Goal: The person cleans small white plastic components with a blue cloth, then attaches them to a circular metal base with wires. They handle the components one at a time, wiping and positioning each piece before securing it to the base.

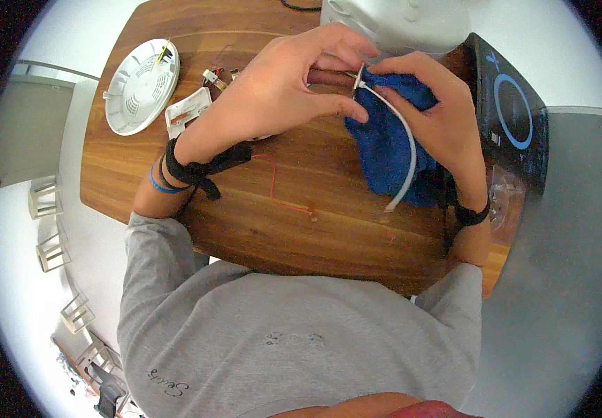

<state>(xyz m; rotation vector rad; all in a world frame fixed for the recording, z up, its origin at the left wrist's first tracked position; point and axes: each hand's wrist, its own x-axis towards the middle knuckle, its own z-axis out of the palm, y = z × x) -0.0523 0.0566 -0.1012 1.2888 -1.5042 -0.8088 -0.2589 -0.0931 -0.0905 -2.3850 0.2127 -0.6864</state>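
Observation:
My left hand (290, 83) curves around a thin plate (359, 80), seen nearly edge-on. Its thumb and fingers are at the plate's lower and upper edges. From the plate a white cable (409, 139) bends down over the blue cloth (391, 160) to a loose end above the table. My right hand (440, 104) is closed on the cloth, bunched up against the right side of the plate. The face of the plate is hidden from this angle.
A round white slotted cover (141, 87) lies at the table's far left. Beside it are a white plastic housing (188, 113), small wired parts and a red wire (273, 181). A white appliance (412, 24) stands behind my hands. At right are a black cooktop (513, 108) and clear plastic packaging (504, 198).

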